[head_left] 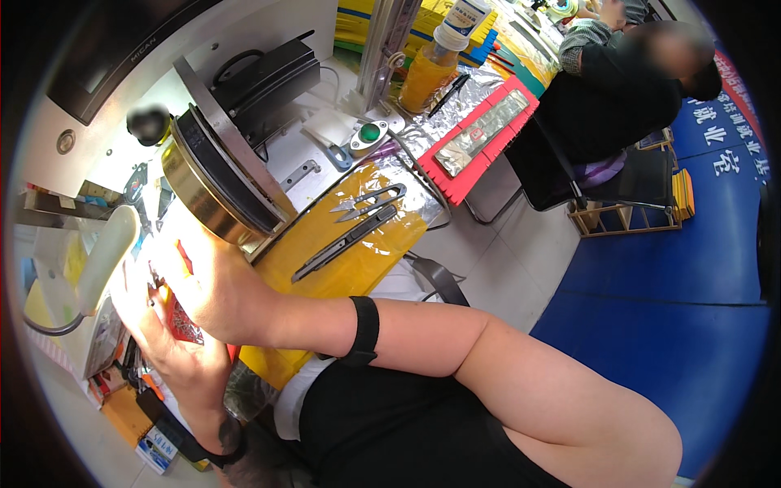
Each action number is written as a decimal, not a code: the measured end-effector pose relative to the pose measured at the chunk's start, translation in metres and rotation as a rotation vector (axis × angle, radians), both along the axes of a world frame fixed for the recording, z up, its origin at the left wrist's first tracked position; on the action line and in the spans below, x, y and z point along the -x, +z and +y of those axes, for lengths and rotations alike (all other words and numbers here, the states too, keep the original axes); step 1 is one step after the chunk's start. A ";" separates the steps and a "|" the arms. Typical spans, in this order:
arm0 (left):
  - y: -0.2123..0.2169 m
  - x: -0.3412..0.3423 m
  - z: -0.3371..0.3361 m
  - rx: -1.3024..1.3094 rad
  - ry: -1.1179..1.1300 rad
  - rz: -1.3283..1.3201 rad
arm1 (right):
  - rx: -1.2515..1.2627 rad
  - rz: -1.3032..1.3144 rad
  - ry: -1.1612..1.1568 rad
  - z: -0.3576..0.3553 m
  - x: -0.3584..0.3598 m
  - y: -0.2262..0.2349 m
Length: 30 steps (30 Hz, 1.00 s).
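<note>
My right hand (pixel 213 286) reaches in from the right, a black band on its wrist, fingers bent and pressed together in bright light. Just below it, my left hand (pixel 175 346) is also closed, with its fingertips close to those of the right. A small dark piece (pixel 154 275) shows between the fingertips of both hands, too small and overexposed to name. Beside them stands a gold-coloured round housing (pixel 199 191) with a black rim. A white oval lamp head (pixel 110 259) on a bent neck is left of the fingers. Some red material shows under the hands.
Thread snips (pixel 370 202) and a utility knife (pixel 346 242) lie on a yellow mat (pixel 309 276). Beyond are a green button (pixel 370 132), an orange bottle (pixel 427 77), and a red pad (pixel 480 138) bearing a flat rectangular block. Another person (pixel 602 114) sits at the upper right.
</note>
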<state>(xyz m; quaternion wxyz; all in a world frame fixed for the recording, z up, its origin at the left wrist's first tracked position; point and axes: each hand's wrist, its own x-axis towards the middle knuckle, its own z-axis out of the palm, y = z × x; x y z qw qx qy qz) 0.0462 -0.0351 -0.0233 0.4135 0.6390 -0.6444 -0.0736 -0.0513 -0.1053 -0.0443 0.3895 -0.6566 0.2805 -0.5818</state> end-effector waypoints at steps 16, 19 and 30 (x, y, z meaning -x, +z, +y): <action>0.008 0.003 0.011 0.453 0.082 0.097 | -0.472 -0.077 0.112 0.011 0.023 0.018; 0.008 -0.001 0.032 0.246 -0.036 0.177 | -0.309 0.135 0.267 0.015 0.037 0.015; 0.002 0.009 -0.001 -0.242 -0.048 1.237 | -0.502 0.474 0.322 0.058 0.073 0.015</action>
